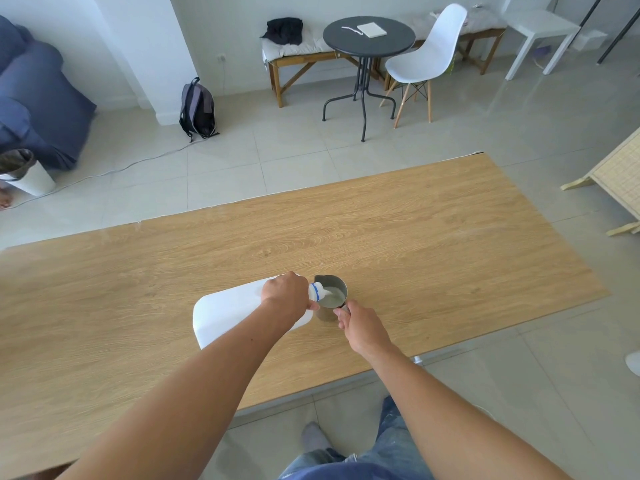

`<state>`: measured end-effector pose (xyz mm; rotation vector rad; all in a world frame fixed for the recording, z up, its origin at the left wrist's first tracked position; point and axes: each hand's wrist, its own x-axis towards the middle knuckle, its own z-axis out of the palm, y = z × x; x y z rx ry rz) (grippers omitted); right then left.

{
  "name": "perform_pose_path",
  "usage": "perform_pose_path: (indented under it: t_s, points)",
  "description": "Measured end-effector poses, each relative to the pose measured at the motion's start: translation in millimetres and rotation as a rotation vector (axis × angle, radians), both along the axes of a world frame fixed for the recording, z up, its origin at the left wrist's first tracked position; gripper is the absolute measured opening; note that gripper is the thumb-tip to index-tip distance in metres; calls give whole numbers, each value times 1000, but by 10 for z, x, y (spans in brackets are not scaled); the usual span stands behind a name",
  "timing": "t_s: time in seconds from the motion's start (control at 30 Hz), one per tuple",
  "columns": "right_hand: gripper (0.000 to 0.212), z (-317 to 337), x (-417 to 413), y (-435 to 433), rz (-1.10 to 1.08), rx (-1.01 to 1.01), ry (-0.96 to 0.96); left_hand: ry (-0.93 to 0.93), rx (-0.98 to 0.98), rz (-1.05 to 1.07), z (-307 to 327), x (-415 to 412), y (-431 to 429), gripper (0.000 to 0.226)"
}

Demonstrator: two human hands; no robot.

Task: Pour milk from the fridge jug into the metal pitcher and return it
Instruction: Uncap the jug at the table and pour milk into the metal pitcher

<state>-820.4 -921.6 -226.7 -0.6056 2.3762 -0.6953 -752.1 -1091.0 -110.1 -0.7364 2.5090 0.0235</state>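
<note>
The jug (239,315) is lying tipped almost flat above the table (415,244), its blue-ringed neck pointing right over the rim of the pitcher (330,299). Milk (334,295) is showing white inside the pitcher, which is standing upright on the table near its front edge. The left hand (285,292) is wrapping tightly around the jug just behind the neck, carrying its weight. The right hand (363,329) is closing around the pitcher's handle on the near side, steadying it. Both bare forearms are reaching in from the bottom of the view, over jeans and a socked foot on the tiled floor.

Beyond the table, a round dark side table (369,36) is standing with a white chair (426,57) beside it. A backpack (197,109) is leaning against the wall to the left, and a blue sofa (38,102) is filling the far left corner.
</note>
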Motion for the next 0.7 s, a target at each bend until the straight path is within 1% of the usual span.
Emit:
perform_pose_path:
  t_s: [0.27, 0.7]
  points:
    - [35, 30, 13, -3, -23, -8, -29, -4, 4, 8, -18, -7, -5, 66]
    - [37, 34, 30, -9, -32, -5, -14, -22, -12, -4, 20, -34, 31, 65]
